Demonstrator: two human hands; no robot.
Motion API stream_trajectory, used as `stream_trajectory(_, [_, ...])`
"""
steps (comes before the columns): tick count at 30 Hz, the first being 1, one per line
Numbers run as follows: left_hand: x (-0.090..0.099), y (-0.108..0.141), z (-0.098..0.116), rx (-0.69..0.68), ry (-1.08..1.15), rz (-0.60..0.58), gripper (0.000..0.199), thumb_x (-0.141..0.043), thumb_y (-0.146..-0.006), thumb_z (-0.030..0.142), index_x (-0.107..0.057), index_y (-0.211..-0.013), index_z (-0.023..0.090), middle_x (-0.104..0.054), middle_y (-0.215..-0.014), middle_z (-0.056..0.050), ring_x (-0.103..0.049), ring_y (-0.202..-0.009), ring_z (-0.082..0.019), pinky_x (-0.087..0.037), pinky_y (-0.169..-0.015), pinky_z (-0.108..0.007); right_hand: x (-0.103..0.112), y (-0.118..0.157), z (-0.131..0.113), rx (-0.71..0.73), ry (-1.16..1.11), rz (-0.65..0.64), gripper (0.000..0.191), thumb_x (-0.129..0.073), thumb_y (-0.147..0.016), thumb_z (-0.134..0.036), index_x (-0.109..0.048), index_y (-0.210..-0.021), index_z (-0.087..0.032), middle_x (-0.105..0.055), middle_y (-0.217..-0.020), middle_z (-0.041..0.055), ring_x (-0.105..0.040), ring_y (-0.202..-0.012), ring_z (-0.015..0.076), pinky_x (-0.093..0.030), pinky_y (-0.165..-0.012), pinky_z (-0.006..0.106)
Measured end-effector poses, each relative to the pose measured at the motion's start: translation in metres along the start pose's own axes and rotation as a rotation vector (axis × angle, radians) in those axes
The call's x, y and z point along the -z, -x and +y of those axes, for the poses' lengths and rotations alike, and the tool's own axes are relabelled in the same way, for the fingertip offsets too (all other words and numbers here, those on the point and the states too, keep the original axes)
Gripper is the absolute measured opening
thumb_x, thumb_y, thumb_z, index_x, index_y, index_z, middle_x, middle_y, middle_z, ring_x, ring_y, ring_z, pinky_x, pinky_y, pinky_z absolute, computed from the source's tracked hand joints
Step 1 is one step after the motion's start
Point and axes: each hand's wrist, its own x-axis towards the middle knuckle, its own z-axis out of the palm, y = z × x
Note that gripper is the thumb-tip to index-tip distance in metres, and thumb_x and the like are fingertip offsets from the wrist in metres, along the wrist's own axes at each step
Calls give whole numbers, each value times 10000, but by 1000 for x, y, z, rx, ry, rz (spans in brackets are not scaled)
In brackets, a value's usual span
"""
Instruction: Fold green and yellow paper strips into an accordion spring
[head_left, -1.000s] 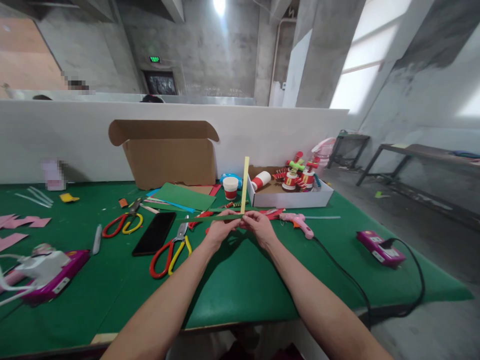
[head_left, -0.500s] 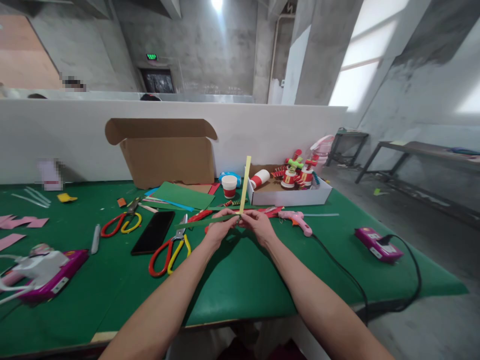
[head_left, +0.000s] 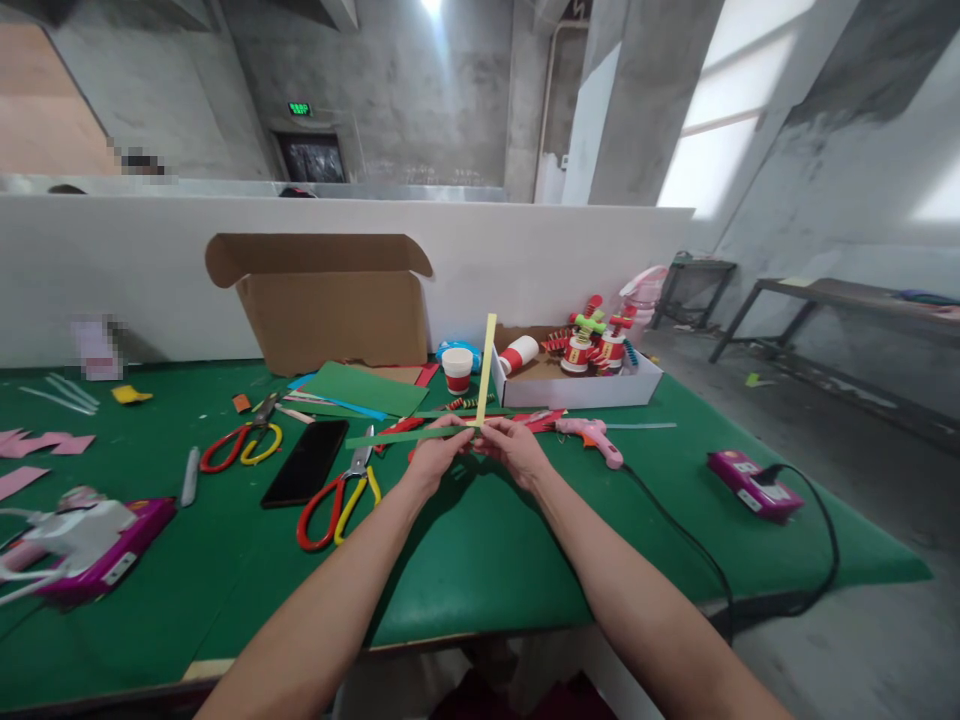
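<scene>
Both hands meet over the middle of the green table. My left hand point(head_left: 439, 455) is closed on a green paper strip point(head_left: 390, 438), which sticks out to the left. A yellow paper strip point(head_left: 486, 370) stands up from between the fingertips, where it meets the green one. My right hand point(head_left: 514, 448) pinches the strips at that joint; the exact hold of each finger is too small to tell. Behind the hands lie red paper pieces point(head_left: 544, 420). Left of my left hand lie large scissors point(head_left: 337, 505) with red and yellow handles.
A pink glue gun point(head_left: 592, 435) with a black cord lies right of the hands. Beyond them are a paper cup point(head_left: 457, 370) and a white box point(head_left: 585, 390) with decorated cups. A phone point(head_left: 306, 465) and smaller scissors point(head_left: 244, 443) lie left, a purple power strip point(head_left: 754, 487) right.
The green strip's free left end has risen slightly, and the yellow strip's top has shifted a little left. Both hands keep their hold.
</scene>
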Motion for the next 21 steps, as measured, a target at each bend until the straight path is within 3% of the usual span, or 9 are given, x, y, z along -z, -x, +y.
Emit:
stream_trajectory(6, [-1,0,1,-17,-3,-3,359,-803,-539,402,-556,-667,175,-568,-541,53,-502,-487,-80,-408,-510,-207,0,-1,1,-8,-15,20,381,-886,-502,-380,-668,-721,-157,-680,-641,-8,-641,-584,105,-552,-633,244])
stream_trajectory(21, [1,0,-1,25,20,-23,370,-808,-548,410,-580,-707,167,-604,-585,35,-523,-512,-85,-421,-535,-219,0,0,0,94,89,6,340,-861,-532,-330,-659,-747,-163,-680,-674,-13,-638,-614,117,-550,-726,307])
